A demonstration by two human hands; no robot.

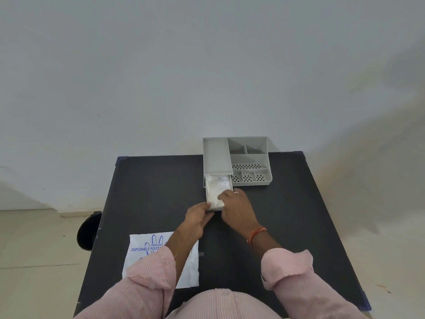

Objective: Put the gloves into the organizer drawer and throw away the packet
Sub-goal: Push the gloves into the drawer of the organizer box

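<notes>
Head view: gloves fill the pulled-out drawer at centre; right hand presses them with flat fingers, left hand grips the front. Bulging gloves could jam closing; packet waits lower left on the desk.
</notes>
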